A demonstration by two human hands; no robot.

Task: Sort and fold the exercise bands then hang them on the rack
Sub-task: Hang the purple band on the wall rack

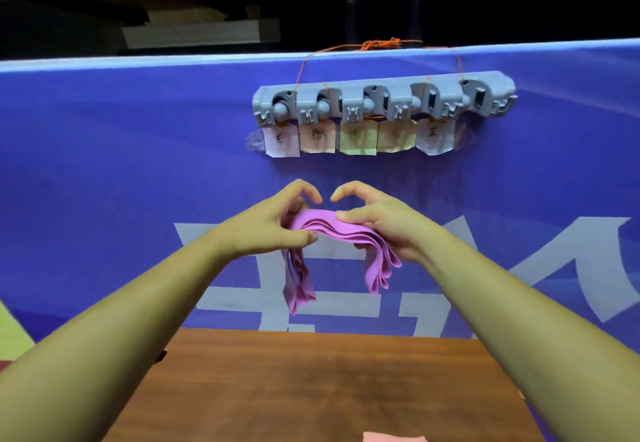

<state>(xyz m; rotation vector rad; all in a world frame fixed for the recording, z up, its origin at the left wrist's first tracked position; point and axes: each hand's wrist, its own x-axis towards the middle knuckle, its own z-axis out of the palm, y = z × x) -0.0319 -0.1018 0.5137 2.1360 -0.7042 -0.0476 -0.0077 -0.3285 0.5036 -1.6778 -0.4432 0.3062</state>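
A purple exercise band, folded into several layers, arches between my two hands above the table, its two ends drooping down. My left hand pinches its left part and my right hand pinches its right part. Higher up, a grey rack with several clips and hooks hangs by orange string on the blue banner wall. Paper colour labels are taped beneath the rack. No band hangs on the rack.
A brown wooden table lies below my arms. A pink band peeks in at the table's near edge. Dark shelving with a white board sits behind the banner's top edge.
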